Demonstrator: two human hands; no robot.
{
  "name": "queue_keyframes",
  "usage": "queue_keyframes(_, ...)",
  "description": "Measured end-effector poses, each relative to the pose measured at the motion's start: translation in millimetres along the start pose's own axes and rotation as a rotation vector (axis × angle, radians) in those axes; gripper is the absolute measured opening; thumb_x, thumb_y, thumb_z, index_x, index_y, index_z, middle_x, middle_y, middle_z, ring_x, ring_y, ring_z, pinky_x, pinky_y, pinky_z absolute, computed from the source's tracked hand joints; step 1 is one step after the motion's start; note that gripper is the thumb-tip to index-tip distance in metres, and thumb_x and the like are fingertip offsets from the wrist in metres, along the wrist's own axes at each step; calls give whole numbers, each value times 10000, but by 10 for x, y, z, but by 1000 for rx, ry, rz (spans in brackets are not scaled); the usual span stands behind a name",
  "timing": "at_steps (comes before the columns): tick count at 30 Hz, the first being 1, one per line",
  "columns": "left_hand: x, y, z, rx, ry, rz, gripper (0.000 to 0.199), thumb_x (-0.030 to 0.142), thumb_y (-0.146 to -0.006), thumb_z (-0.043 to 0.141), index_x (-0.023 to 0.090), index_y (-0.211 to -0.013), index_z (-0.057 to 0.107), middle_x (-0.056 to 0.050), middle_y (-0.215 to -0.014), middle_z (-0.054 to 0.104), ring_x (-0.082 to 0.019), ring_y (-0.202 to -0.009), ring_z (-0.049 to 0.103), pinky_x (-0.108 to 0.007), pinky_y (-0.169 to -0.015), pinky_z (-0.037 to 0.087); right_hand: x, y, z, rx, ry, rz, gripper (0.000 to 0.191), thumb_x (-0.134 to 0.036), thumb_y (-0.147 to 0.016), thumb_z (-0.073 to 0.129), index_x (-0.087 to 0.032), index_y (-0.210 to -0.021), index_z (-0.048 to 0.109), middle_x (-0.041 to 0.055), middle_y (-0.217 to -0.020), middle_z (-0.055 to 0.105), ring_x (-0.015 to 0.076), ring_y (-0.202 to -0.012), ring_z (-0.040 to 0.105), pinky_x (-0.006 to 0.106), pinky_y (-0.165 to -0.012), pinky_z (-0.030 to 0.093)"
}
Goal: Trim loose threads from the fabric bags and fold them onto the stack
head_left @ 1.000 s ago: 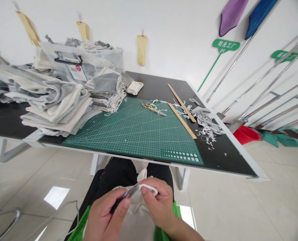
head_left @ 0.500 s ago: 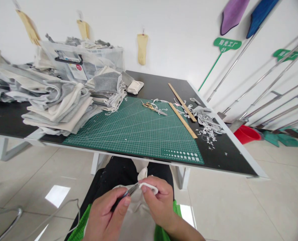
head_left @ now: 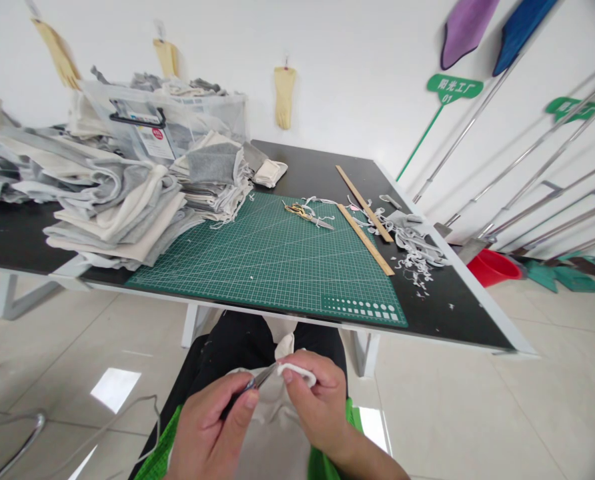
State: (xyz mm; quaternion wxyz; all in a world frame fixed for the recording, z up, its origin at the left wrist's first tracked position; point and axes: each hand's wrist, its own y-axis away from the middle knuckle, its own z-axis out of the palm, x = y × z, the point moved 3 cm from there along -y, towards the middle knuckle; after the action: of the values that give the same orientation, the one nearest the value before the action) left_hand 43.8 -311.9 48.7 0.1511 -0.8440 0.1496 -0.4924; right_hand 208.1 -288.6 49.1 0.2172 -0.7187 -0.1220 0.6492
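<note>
Over my lap, my left hand (head_left: 215,423) is closed around dark-handled snips (head_left: 263,378), whose metal tip points up to the right. That tip meets the edge of a cream cloth (head_left: 272,443) right by my right fingertips. My right hand (head_left: 320,393) pinches a folded white edge of this cloth between thumb and fingers. The rest of the cloth drapes down across my lap. My fingers hide most of the snips' handle.
A green cutting mat (head_left: 257,247) lies on the black table (head_left: 322,153). On it are gold-handled scissors (head_left: 307,215) and a wooden ruler (head_left: 365,239). Stacked grey and cream cloths (head_left: 122,213) stand left, before a clear plastic box (head_left: 192,117). Fabric scraps (head_left: 417,243) lie right.
</note>
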Motion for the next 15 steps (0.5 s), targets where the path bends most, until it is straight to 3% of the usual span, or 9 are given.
queue_keyframes(15, -15, 0, 9, -19, 5, 2, 122, 293, -891, 572, 266, -961, 668, 71, -686, 676, -94, -670, 688, -117, -573, 495, -12, 11, 7, -6, -10, -4, 194, -83, -765, 642, -222, -804, 771, -1, -681, 755, 119, -577, 690, 158, -589, 523)
